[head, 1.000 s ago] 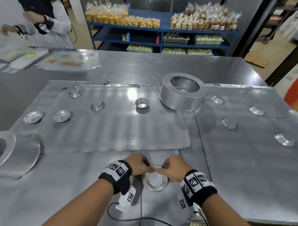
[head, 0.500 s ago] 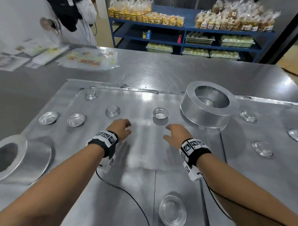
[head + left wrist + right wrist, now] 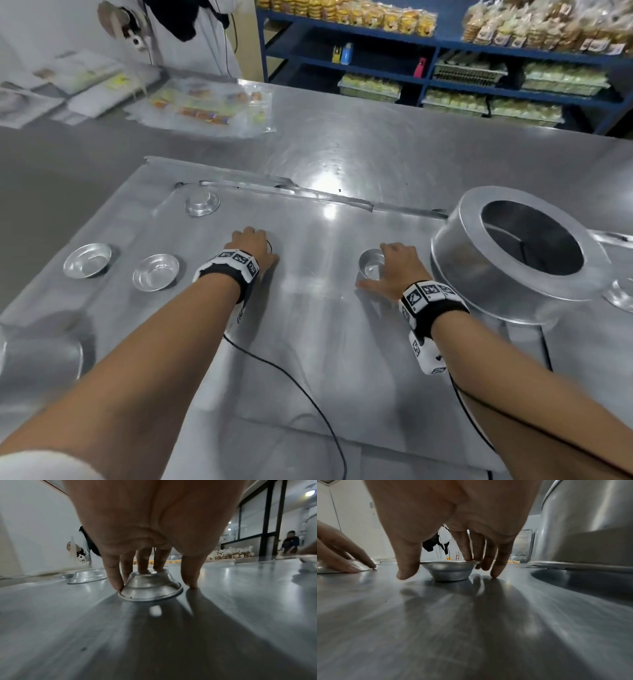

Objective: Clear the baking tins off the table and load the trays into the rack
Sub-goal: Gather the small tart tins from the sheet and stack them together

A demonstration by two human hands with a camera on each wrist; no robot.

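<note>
My left hand (image 3: 251,241) is arched over a small upside-down tin (image 3: 150,586) on the big flat metal tray (image 3: 308,325). Its fingers (image 3: 144,563) touch the tin's base and rim, while the thumb stands on the tray just beside it. My right hand (image 3: 375,267) reaches round a small upright tin (image 3: 370,269). Fingertips touch its far rim (image 3: 471,561), and the thumb hovers at its near left side. Neither tin is lifted. A large ring-shaped tin (image 3: 472,260) stands close to the right of my right hand.
Two upright small tins (image 3: 87,264) (image 3: 156,272) lie left of my left hand, and an inverted one (image 3: 202,202) sits farther back. Another large tin (image 3: 41,353) is at the left edge. Plastic bags (image 3: 205,106), a person in white (image 3: 191,41) and blue shelves (image 3: 445,44) lie beyond.
Both hands left the tin stack at the table's front edge and moved forward onto the tray. Each now touches one small tin.
</note>
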